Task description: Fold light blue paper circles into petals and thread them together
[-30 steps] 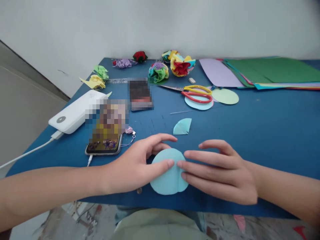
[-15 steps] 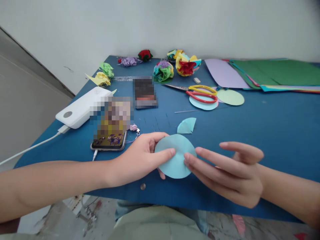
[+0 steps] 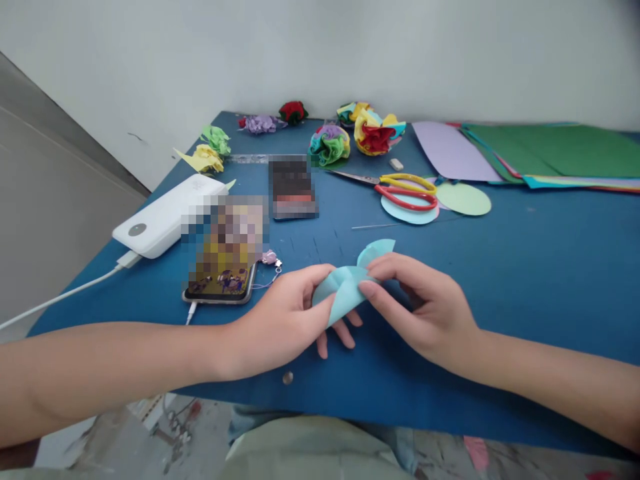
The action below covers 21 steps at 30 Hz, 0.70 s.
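A light-blue paper circle (image 3: 345,301), bent over on itself, is held between both hands above the blue table. My left hand (image 3: 305,303) grips its left side, thumb on top and fingers underneath. At the right edge, my right hand (image 3: 425,303) pinches the paper between thumb and index finger. Just behind the fingers lies a folded light-blue paper wedge (image 3: 376,251), partly hidden. Beyond it rest a needle (image 3: 375,226) and scissors (image 3: 407,191) with yellow and red handles, lying on a pale blue paper circle (image 3: 407,215).
To the left are a phone (image 3: 220,267) on a cable and a white power bank (image 3: 170,217). Crumpled paper flowers (image 3: 377,133) line the back. Coloured paper sheets (image 3: 560,150) are stacked at the back right, near a pale green circle (image 3: 465,199).
The flat light-blue circle has been bent over, its near edge raised. My right hand has turned and closed from loosely spread fingers into a pinch on the paper.
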{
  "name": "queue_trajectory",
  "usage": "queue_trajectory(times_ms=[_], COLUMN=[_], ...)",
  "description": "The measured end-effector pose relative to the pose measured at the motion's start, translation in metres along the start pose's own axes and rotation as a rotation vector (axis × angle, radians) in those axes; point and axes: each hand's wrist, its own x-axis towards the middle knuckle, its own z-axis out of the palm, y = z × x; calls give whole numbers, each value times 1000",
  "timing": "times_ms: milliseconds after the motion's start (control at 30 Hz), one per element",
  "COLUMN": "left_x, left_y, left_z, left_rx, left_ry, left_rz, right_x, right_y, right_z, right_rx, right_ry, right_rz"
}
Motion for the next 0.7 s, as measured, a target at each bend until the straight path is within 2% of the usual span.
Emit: queue_trajectory(times_ms=[167,467,533,700], left_x=[-1,1,1,-1], left_y=[-1,-1,1,2], left_z=[-2,2,1,0], left_rx=[-30,91,116,179], left_ry=[-29,46,52,29], left_rz=[45,-2,-3,-16], right_x=[-1,-5,-5,1], right_y=[0,1,1,1], right_z=[-1,1,0,-5], right_rx=[15,25,58,23], right_ry=[44,83,48,-135], right_rz=[-24,9,46,100])
